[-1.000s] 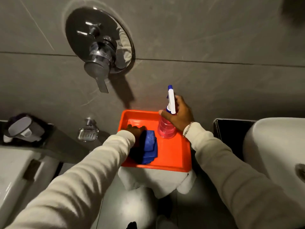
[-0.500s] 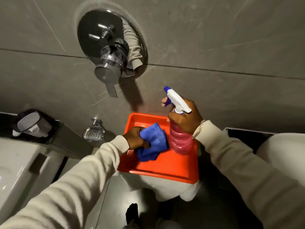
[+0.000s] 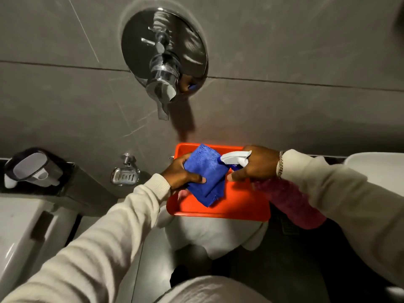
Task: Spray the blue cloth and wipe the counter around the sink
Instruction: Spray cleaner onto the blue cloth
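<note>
My left hand (image 3: 181, 172) grips a folded blue cloth (image 3: 206, 174) and holds it up over an orange tray (image 3: 238, 205). My right hand (image 3: 254, 164) holds a spray bottle (image 3: 290, 203) with pink liquid, tilted so its white nozzle (image 3: 235, 158) points at the cloth from close by. The bottle's body slants down to the right, below my wrist. A white sink (image 3: 376, 165) shows at the right edge, mostly hidden behind my right sleeve.
The tray rests on a white cloth-covered stand (image 3: 209, 235) against a grey tiled wall. A chrome shower mixer (image 3: 162, 68) juts from the wall above. A soap dish (image 3: 125, 176) and a dispenser (image 3: 30, 169) sit left, over a white toilet tank (image 3: 19, 226).
Both hands lifted their items off the tray. The cloth rose and turned toward the bottle. The bottle tipped from upright to slanted, its nozzle now pointing left at the cloth.
</note>
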`<state>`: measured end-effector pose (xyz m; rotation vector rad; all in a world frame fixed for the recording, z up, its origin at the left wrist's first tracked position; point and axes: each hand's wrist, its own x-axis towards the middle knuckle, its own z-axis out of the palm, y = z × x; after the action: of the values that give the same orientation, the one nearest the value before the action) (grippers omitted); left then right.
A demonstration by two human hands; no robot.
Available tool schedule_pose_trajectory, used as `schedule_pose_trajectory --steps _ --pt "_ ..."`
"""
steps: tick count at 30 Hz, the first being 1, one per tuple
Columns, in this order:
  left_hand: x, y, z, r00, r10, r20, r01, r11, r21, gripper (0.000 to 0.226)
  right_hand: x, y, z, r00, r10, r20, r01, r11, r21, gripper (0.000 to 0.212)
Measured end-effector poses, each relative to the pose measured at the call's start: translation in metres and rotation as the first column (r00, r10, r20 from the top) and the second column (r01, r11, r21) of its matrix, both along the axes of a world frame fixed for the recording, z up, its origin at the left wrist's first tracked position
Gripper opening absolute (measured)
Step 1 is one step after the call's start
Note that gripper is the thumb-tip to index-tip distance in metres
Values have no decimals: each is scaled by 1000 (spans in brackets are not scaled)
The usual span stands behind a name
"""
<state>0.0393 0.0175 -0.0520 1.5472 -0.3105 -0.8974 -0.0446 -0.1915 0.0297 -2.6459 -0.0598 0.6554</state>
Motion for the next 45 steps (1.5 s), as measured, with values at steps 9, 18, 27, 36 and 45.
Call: schedule_pose_trajectory --steps 9,18,27,36,45 --pt "-4 -1 8 998 -41 42 40 999 27 74 -3 5 4 995 50 84 -36 985 -166 60" --pt "-1 -2 9 997 -54 61 50 997 60 71 -6 2 8 997 -3 76 15 986 -164 58" --pt "2 3 5 1000 -18 17 18 998 54 67 5 -20 2 852 -418 315 319 892 322 28" --pt "-11 17 -6 1000 18 -7 -18 998 57 68 47 6 -63 365 -864 347 444 489 751 32" --pt "-21 26 11 999 -33 -25 34 999 31 75 20 26 -67 260 -862 435 478 506 718 29"
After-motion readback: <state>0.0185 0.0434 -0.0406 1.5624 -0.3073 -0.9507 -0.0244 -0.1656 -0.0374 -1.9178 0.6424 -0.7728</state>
